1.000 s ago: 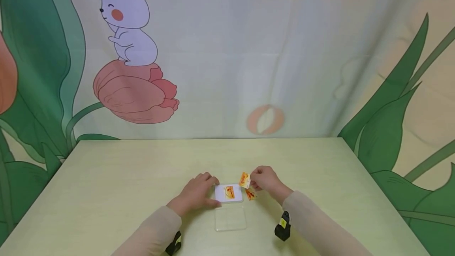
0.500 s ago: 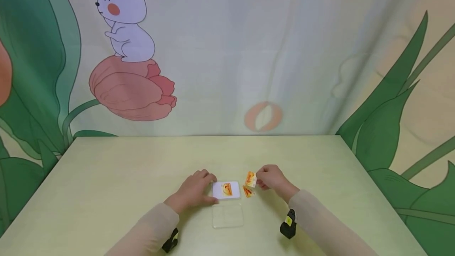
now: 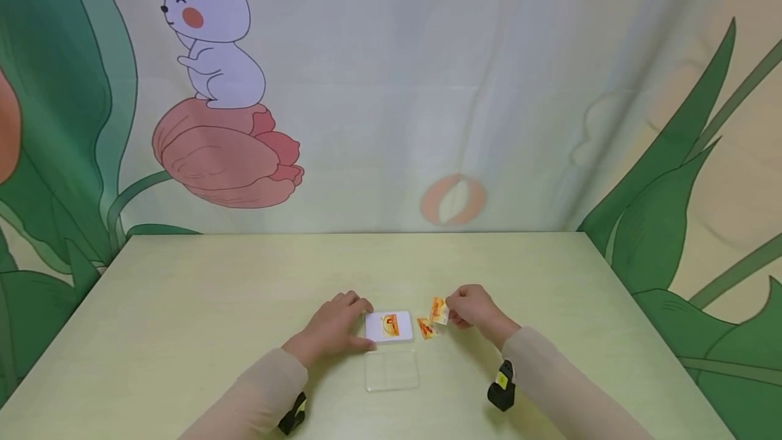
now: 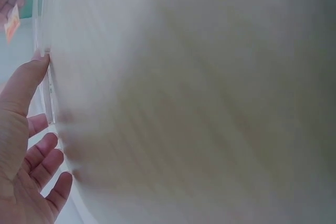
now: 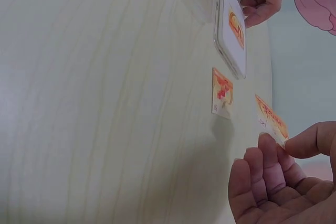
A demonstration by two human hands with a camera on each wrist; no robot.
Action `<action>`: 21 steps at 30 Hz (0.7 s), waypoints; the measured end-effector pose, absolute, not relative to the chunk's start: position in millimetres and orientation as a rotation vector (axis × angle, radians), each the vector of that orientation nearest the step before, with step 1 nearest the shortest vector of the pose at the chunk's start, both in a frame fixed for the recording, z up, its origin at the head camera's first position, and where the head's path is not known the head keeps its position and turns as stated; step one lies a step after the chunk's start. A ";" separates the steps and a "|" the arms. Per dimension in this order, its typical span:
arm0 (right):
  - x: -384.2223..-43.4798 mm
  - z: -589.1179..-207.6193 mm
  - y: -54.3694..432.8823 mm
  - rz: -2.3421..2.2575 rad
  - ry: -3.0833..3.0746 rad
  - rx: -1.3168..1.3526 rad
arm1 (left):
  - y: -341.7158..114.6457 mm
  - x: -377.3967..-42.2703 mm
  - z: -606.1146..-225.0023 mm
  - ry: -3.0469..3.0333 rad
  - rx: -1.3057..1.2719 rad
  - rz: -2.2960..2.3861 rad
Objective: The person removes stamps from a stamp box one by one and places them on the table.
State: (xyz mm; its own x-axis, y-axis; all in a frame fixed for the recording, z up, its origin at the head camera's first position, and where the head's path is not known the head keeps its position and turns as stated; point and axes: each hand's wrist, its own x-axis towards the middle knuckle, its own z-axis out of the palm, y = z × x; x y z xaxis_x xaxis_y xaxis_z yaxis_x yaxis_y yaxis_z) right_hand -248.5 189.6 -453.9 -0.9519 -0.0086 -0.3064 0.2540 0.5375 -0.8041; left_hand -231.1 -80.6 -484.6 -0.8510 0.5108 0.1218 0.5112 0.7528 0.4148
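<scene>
A small clear plastic box (image 3: 374,340) holds a stack of white cards, and the top card (image 3: 389,325) bears an orange picture. My left hand (image 3: 331,328) holds the box at its left end, thumb at the near side and fingers at the far side. In the right wrist view my right hand (image 5: 286,182) pinches an orange-and-white card (image 5: 272,117) by one edge between thumb and fingers. That card is raised above the table, to the right of the box. Another orange card (image 5: 222,93) lies on the table between the box and my right hand.
A clear plastic lid (image 3: 392,371) lies flat on the table just in front of the box. The pale wooden table (image 3: 244,277) ends at a printed curtain (image 3: 366,121) behind it.
My right hand has moved right, away from the box, with the pinched card. More of the card lying on the table now shows. The left hand stays at the box; the head view shifts slightly.
</scene>
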 end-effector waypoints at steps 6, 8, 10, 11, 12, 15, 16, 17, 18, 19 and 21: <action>-248.2 -454.2 192.4 -1.328 2.517 0.212 | -81.7 -231.9 -484.7 -2.938 -0.853 -0.695; -248.5 -455.5 193.7 -1.292 2.514 0.216 | -81.8 -232.2 -485.0 -2.939 -0.856 -0.699; -249.0 -457.0 194.6 -1.247 2.513 0.230 | -81.9 -232.4 -485.6 -2.942 -0.859 -0.693; -249.4 -458.2 195.0 -1.228 2.511 0.237 | -81.9 -232.6 -486.0 -2.945 -0.860 -0.692; -249.8 -459.5 195.5 -1.210 2.510 0.240 | -81.8 -232.6 -486.1 -2.947 -0.861 -0.693; -250.6 -462.9 196.9 -1.170 2.517 0.259 | -82.0 -232.1 -486.8 -2.941 -0.872 -0.692; -250.7 -463.8 197.3 -1.164 2.521 0.263 | -82.0 -232.0 -487.0 -2.937 -0.875 -0.693; -250.6 -464.5 197.6 -1.159 2.523 0.267 | -82.0 -232.0 -487.2 -2.934 -0.876 -0.692; -250.5 -465.1 198.0 -1.155 2.526 0.271 | -82.0 -232.0 -487.7 -2.931 -0.876 -0.690; -250.4 -465.7 198.3 -1.155 2.528 0.275 | -82.1 -231.9 -488.0 -2.926 -0.879 -0.687; -250.0 -466.0 198.6 -1.148 2.533 0.275 | -82.1 -232.2 -488.9 -2.927 -0.872 -0.675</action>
